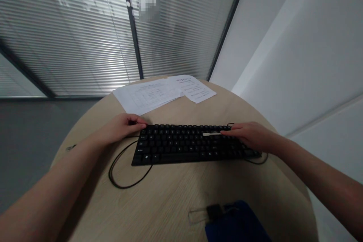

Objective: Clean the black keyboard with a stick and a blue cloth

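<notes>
A black keyboard (181, 147) lies across the middle of a round wooden table (170, 196). My left hand (129, 124) pinches the keyboard's far left corner between thumb and fingers. Over the right part of the keys, my right hand (248, 134) is closed on a thin white stick (211, 134), whose wider tip points left above the upper key rows. The keyboard's black cable (111, 170) loops out on the left side, and another bit of cable shows by the right end.
Printed paper sheets (150, 92) lie at the table's far edge. Near the front edge is a dark blue item (235, 225) with a black binder clip (214, 211). A metal cable plug (70, 147) rests left of my left forearm. Blinds and a white wall stand beyond.
</notes>
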Available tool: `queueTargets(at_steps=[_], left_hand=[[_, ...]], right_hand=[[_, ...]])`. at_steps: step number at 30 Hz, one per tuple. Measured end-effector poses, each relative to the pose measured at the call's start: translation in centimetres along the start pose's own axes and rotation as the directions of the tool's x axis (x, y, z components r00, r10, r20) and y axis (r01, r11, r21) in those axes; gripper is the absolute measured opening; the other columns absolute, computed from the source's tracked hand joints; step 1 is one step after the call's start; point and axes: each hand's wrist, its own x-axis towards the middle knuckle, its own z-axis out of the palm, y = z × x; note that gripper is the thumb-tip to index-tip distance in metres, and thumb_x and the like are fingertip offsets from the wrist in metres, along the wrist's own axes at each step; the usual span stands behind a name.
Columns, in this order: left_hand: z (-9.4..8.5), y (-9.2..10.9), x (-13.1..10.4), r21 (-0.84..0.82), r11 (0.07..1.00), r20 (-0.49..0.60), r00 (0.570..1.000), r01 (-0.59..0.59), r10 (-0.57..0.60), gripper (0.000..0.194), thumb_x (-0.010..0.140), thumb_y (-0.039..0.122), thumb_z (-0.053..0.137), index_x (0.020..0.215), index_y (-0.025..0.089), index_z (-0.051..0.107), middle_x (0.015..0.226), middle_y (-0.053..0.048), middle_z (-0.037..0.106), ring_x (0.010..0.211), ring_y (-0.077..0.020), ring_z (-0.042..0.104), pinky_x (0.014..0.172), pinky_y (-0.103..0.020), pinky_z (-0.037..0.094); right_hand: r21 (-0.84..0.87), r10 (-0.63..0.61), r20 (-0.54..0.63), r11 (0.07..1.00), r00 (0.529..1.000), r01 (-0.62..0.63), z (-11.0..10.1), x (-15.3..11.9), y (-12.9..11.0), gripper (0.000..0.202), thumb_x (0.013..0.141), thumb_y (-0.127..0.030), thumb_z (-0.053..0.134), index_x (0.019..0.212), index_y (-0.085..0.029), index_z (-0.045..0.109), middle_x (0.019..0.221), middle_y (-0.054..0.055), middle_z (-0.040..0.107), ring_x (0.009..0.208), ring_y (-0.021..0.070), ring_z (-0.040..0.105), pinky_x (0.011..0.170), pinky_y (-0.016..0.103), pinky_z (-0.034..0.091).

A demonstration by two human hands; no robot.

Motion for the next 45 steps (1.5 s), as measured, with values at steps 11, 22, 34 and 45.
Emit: queueTargets(at_steps=[11, 22, 34, 45], left_hand=[[-0.1, -0.1, -0.1, 0.021, 1.000, 0.001, 1.000, -0.011, 0.011, 0.028, 0.077, 0.047, 0.070, 0.086, 0.022, 0.077, 0.085, -0.005, 0.078, 0.078, -0.0204, 0.070, 0.076, -0.033, 0.057], [0.6, -0.6, -0.5, -0.039, 0.998, 0.016, 0.999, -0.051, 0.051, 0.023, 0.081, 0.035, 0.069, 0.089, 0.016, 0.077, 0.086, -0.007, 0.077, 0.077, -0.0172, 0.067, 0.076, -0.032, 0.053], [0.2, -0.9, -0.3, 0.002, 0.995, 0.066, 0.993, -0.100, 0.100, 0.023, 0.083, 0.033, 0.067, 0.095, 0.016, 0.078, 0.089, -0.005, 0.078, 0.080, -0.0160, 0.067, 0.078, -0.029, 0.051], [0.3, -1.1, -0.2, 0.001, 0.996, 0.050, 0.994, -0.094, 0.094, 0.023, 0.083, 0.035, 0.067, 0.094, 0.017, 0.077, 0.091, -0.005, 0.078, 0.084, -0.0174, 0.068, 0.083, -0.032, 0.052]], right_hand=[[0.021, 0.080, 0.020, 0.997, 0.997, -0.080, -1.8, -3.9, 2.0, 0.048, 0.094, -0.013, 0.043, 0.132, -0.034, 0.065, 0.090, 0.004, 0.072, 0.078, 0.0175, 0.069, 0.069, 0.028, 0.051], [0.071, -0.105, -0.126, 0.991, 0.986, 0.115, -2.5, 4.5, -7.0, 0.050, 0.097, -0.017, 0.039, 0.140, -0.032, 0.057, 0.103, 0.006, 0.072, 0.083, 0.0193, 0.068, 0.072, 0.030, 0.051], [-0.002, -0.252, -0.071, 0.968, 0.965, 0.253, -1.3, 13.5, -14.2, 0.048, 0.096, -0.016, 0.047, 0.141, -0.031, 0.057, 0.102, 0.005, 0.072, 0.072, 0.0137, 0.061, 0.061, 0.025, 0.034], [-0.012, -0.263, -0.053, 0.965, 0.963, 0.262, -0.9, 12.1, -12.8, 0.047, 0.095, -0.014, 0.048, 0.138, -0.030, 0.058, 0.106, 0.006, 0.072, 0.076, 0.0137, 0.064, 0.064, 0.024, 0.040]])
